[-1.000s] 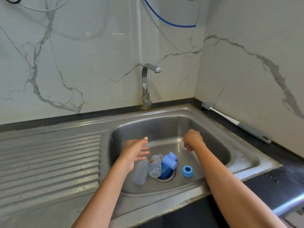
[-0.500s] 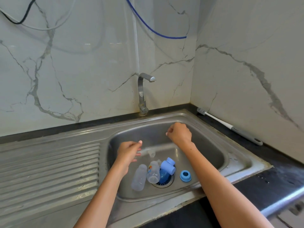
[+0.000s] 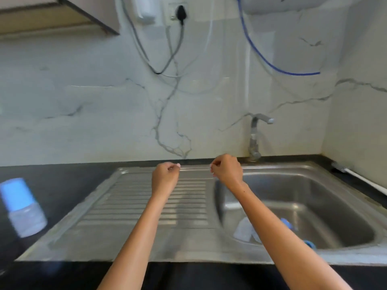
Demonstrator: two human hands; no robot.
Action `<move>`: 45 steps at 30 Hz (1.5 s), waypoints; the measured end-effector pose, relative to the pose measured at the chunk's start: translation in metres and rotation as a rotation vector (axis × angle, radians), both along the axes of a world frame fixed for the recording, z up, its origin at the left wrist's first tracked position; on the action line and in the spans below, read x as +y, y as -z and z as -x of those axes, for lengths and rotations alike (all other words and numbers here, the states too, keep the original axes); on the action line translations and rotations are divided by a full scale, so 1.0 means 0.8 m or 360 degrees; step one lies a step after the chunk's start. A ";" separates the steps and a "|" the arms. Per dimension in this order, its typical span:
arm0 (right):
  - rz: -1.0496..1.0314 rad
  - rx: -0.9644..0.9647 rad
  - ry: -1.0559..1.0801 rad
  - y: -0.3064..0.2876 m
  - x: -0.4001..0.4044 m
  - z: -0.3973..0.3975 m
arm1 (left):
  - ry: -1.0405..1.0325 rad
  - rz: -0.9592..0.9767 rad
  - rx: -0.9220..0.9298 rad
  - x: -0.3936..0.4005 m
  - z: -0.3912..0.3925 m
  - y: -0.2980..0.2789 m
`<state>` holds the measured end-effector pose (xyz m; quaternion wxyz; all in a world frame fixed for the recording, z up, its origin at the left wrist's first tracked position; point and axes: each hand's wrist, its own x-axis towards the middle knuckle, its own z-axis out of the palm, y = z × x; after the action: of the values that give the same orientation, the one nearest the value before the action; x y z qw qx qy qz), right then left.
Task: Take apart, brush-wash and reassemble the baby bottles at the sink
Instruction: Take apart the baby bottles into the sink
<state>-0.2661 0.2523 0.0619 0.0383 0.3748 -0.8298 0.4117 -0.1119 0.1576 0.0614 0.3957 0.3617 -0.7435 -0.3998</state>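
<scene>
Disassembled bottle parts (image 3: pixel 244 229) lie in the sink basin (image 3: pixel 335 206), unwashed by appearance; one capped bottle (image 3: pixel 22 208) stands on the counter (image 3: pixel 62 185); left hand (image 3: pixel 165 178) and right hand (image 3: pixel 227 171) are curled, contents indiscernible; brushing and reassembly remain.

Dark countertop (image 3: pixel 62 185) with inset steel sink (image 3: pixel 314 176), blue-capped bottle (image 3: pixel 23 208) at left, brush (image 3: pixel 360 176) at right.
</scene>
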 end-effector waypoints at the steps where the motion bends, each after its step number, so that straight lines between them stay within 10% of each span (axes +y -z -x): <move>1: 0.0035 -0.0006 -0.0083 -0.001 -0.022 -0.021 | -0.0101 0.0036 0.0008 -0.012 -0.027 -0.002; 12: 0.0106 0.0053 -0.0882 0.033 -0.229 -0.298 | -0.1175 0.0125 -0.0003 -0.089 -0.315 0.015; 20: 0.0148 0.0522 -0.1318 0.049 -0.291 -0.414 | -0.1328 0.0161 -0.0040 -0.110 -0.367 0.048; 34: 0.0332 0.0775 -0.1182 0.018 -0.301 -0.442 | -0.1325 0.0035 -0.0049 -0.121 -0.367 0.071; 45: 0.0639 0.0001 -0.1078 0.029 -0.182 -0.242 | -0.0940 0.0042 -0.0025 -0.083 -0.245 0.071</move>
<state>-0.0721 0.1067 0.0383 -0.0269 0.6126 -0.5622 0.5549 0.0839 0.0914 0.0044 0.4939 0.5602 -0.6143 -0.2548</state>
